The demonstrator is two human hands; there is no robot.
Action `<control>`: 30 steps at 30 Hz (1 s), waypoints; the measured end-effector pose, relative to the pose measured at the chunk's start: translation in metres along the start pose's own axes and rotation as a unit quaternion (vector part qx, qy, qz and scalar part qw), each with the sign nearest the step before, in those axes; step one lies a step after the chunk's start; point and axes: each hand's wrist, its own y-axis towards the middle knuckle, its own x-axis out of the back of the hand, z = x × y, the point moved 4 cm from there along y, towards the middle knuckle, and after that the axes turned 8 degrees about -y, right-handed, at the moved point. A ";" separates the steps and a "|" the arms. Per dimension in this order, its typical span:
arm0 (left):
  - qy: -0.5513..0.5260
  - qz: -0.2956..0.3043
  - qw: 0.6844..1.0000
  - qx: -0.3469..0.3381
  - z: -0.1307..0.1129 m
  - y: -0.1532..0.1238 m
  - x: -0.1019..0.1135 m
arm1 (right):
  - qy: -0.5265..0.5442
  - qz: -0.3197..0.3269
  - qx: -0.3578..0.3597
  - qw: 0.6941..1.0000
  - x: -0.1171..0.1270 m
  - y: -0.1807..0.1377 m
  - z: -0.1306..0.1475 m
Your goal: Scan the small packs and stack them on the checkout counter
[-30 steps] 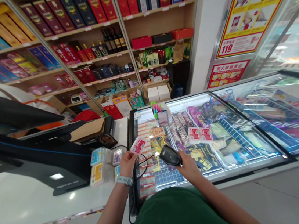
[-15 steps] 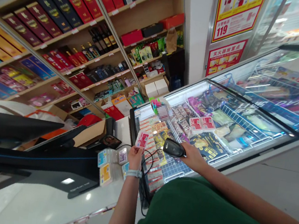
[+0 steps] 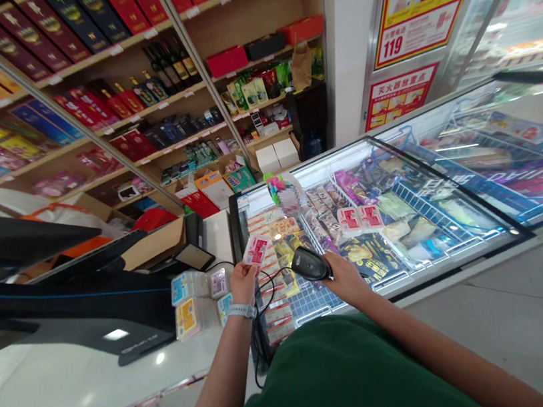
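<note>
My left hand (image 3: 243,283) pinches a small red and white packet (image 3: 255,251) and holds it up over the counter's end. My right hand (image 3: 344,280) grips a black barcode scanner (image 3: 311,265), whose head points left at the packet from a short gap away. The scanner's black cable (image 3: 266,297) loops down between my arms. Both hands hover above the near corner of a glass-topped chest freezer (image 3: 444,268). A pale watch band sits on my left wrist.
A white counter (image 3: 76,371) holds a black till screen (image 3: 61,295) and small snack packs (image 3: 192,300). Behind it, wooden shelves (image 3: 132,76) carry boxed bottles and cartons. Red posters (image 3: 406,54) hang on the pillar, and a second freezer (image 3: 521,151) stands beyond. Tiled floor lies at right.
The view has swung slightly, shifting the scene left and down. Both hands keep their hold; the packet and scanner stay facing each other with little relative movement.
</note>
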 end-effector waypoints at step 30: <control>0.029 0.008 0.999 -0.029 0.001 -0.002 0.003 | -0.006 0.011 -0.011 1.000 -0.003 -0.001 -0.002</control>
